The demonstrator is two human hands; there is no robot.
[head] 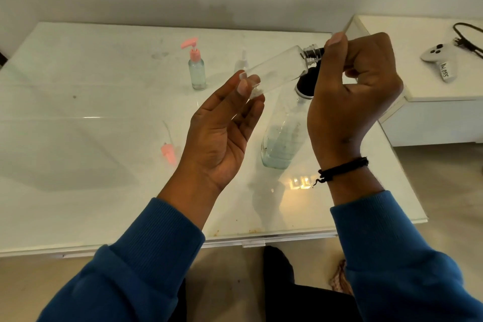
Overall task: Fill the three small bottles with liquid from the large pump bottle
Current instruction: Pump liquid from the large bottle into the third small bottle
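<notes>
My left hand [222, 123] pinches the base of a small clear bottle [277, 70], which lies tilted with its open neck against the black nozzle of the large pump bottle [282, 136]. My right hand [350, 91] curls over the black pump head, thumb on top. The large bottle stands on the table with a little pale liquid at its bottom. A small bottle with a pink pump [196, 68] stands farther back, holding pale liquid. A third small clear bottle [241, 61] stands faintly behind the held one. A loose pink pump cap with its tube [168, 151] lies on the table at left.
The white glass-topped table [91, 112] ends just in front of me. To the right is a lower white cabinet [431, 91] with a white game controller [441, 57] and a black cable [467, 36]. A wall runs behind the table.
</notes>
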